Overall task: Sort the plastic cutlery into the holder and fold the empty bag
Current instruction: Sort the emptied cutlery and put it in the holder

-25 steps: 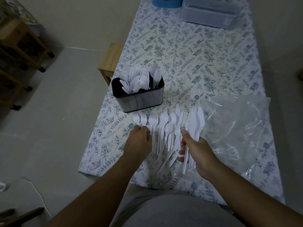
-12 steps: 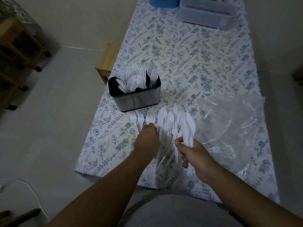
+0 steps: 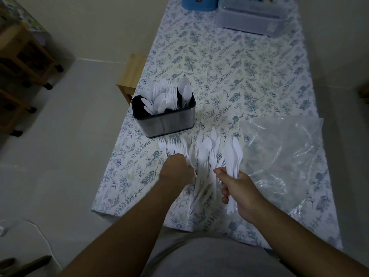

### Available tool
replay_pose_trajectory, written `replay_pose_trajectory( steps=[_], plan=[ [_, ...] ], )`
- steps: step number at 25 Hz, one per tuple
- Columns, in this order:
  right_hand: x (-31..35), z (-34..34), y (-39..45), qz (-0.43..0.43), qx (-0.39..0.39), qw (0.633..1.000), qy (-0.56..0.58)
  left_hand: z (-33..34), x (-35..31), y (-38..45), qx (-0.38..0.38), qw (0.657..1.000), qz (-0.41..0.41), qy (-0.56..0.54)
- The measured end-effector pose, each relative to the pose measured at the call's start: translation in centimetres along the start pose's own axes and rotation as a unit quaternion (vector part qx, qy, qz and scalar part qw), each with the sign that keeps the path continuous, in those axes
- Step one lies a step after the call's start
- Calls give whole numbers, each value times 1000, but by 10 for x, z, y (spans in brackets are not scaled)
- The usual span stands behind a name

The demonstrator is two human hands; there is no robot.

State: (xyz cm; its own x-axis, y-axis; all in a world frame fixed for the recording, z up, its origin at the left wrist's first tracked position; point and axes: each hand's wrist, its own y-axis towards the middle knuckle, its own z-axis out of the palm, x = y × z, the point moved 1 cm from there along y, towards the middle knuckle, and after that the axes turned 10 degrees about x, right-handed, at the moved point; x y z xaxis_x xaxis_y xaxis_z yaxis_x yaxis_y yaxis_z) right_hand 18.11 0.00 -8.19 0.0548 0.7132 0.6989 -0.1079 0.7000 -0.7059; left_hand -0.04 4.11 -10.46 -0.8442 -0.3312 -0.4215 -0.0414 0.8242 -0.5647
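Dim, bluish light; wide-angle bending at edges

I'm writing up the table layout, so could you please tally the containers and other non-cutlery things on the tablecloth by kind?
Cutlery holder: 1
Clear plastic bag: 1
Clear lidded box: 1
Blue container, partly cut off at the top edge: 1
Total: 4

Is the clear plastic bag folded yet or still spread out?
Spread out: the clear plastic bag lies open and crinkled on the floral tablecloth.
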Motion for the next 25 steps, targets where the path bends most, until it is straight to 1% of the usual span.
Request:
replay_pose_trajectory(
  steps=[1,2,3,4,5,6,8,10,11,13,15,17,19,21,23,25],
  plan=[
    [0,1,0,-2,0,1000,0,-3,5,-4,8,999,-9,-39],
    [0,1,1,-5,1,1000,-3,-6,8,-9,20,994,-18,-103],
    [0,1,2,-9,3,1000,-7,-6,9,-14,42,979,-29,-197],
    [0,2,3,-11,5,1000,-11,-7,6,-22,72,951,-43,-298],
    [-1,4,4,-11,7,1000,-14,-5,2,-31,98,924,-47,-368],
    [-2,5,6,-11,11,1000,-17,-2,-2,-37,113,914,-33,-389],
    [-3,7,8,-6,26,999,-26,9,-9,-47,134,911,12,-390],
    [-5,7,9,-6,28,999,-26,18,-11,-49,135,913,47,-383],
    [-5,6,9,-6,18,1000,-19,21,-11,-47,114,925,53,-359],
    [-3,1,10,2,-15,1000,3,21,-9,-42,42,959,63,-275],
    [-1,-3,11,10,-34,999,19,14,-13,-38,-18,971,100,-216],
    [1,-4,12,13,-37,998,40,8,-21,-30,-32,977,123,-172],
    [1,-1,10,22,-29,997,64,4,-25,-8,-42,986,90,-134],
    [1,4,5,20,-1,996,83,-2,-27,17,-57,992,43,-103],
    [2,7,1,13,25,996,82,-5,-31,34,-53,994,8,-96],
    [1,6,-1,15,31,998,60,-7,-40,42,-36,996,-3,-77]
  ],
)
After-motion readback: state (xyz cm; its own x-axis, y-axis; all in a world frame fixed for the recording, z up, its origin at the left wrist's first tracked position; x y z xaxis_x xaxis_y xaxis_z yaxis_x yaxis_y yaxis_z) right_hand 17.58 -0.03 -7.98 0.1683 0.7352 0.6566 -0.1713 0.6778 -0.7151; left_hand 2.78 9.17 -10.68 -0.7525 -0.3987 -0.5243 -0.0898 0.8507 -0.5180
